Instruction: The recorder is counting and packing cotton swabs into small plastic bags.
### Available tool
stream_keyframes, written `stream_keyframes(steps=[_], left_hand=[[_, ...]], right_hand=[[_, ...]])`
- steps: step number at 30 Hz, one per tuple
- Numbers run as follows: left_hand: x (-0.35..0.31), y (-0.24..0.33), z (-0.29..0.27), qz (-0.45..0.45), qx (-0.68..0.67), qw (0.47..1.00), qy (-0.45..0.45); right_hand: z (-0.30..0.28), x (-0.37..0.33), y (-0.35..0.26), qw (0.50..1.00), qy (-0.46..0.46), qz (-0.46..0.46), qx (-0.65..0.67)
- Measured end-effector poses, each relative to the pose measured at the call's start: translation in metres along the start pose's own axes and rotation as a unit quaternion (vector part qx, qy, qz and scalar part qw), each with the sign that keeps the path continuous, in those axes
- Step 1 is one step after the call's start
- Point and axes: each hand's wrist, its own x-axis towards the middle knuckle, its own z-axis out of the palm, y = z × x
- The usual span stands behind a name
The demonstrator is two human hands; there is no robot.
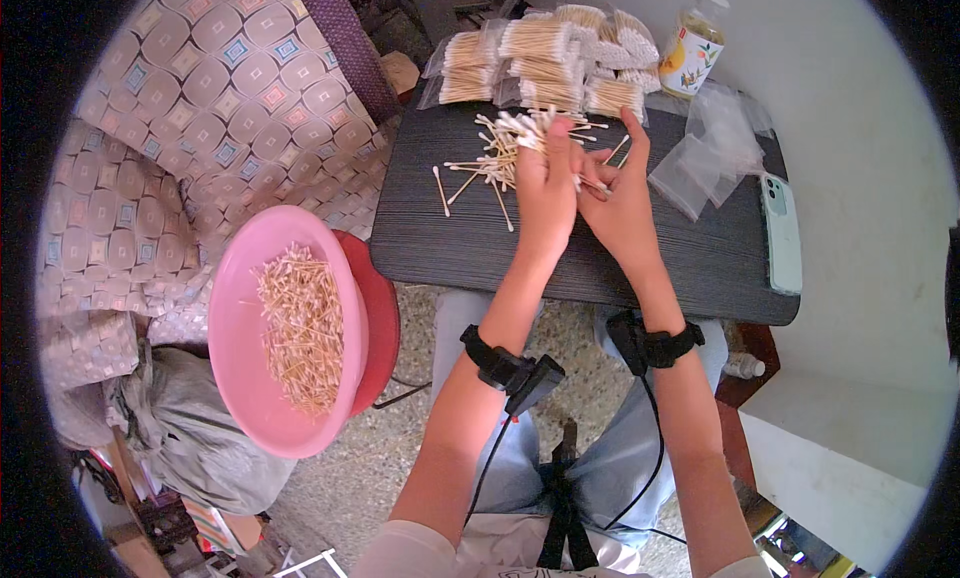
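Note:
My left hand (pixel 547 183) is closed round a bunch of cotton swabs (pixel 525 130), their white tips fanning out above the thumb. Right beside it, my right hand (pixel 618 193) has its index finger stretched up, apart from the thumb. Its other fingers are partly hidden where the two hands meet, close to a few swab tips. Under and left of the hands, loose cotton swabs (pixel 490 168) lie scattered on the black table (pixel 450 248). Behind them are stacked clear bags packed with swabs (pixel 540 53).
A pink basin (pixel 230 348) holding many loose swabs rests on a red stool (pixel 378 328) at the left. On the table's right are empty clear bags (pixel 710 153), a phone (pixel 782 233) and a bottle (pixel 693 46). A pale wall (pixel 860 128) borders the right side.

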Motion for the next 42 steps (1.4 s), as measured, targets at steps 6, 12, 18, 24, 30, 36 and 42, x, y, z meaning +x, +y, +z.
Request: stream_keyframes(steps=[6,12,18,24,30,36,42], left_hand=[[0.003,0.016,-0.002,-0.034,-0.037,0.996,0.069],[0.001,0.010,-0.005,0.024,0.310,0.949,-0.040],[-0.009,0.007,0.004,0.094,0.396,0.896,-0.179],[-0.013,0.008,0.006,0.036,0.354,0.917,-0.179],[-0.011,-0.005,-0.006,0.079,0.470,0.863,-0.165],[-0.012,0.002,0.000,0.062,0.435,0.886,-0.146],[-0.017,0.007,0.005,0.079,0.600,0.755,-0.253]], right_hand=[[-0.015,0.004,-0.001,0.977,-0.165,0.023,0.135],[-0.018,0.012,-0.009,0.981,0.007,-0.020,0.194],[-0.029,0.011,-0.030,0.976,-0.049,-0.117,0.177],[-0.032,0.009,-0.026,0.992,-0.035,-0.035,0.115],[-0.022,0.006,-0.017,0.988,-0.090,-0.120,-0.046],[-0.022,0.009,-0.015,0.960,-0.033,-0.238,-0.142],[-0.033,0.013,-0.023,0.978,0.032,-0.205,0.014]])
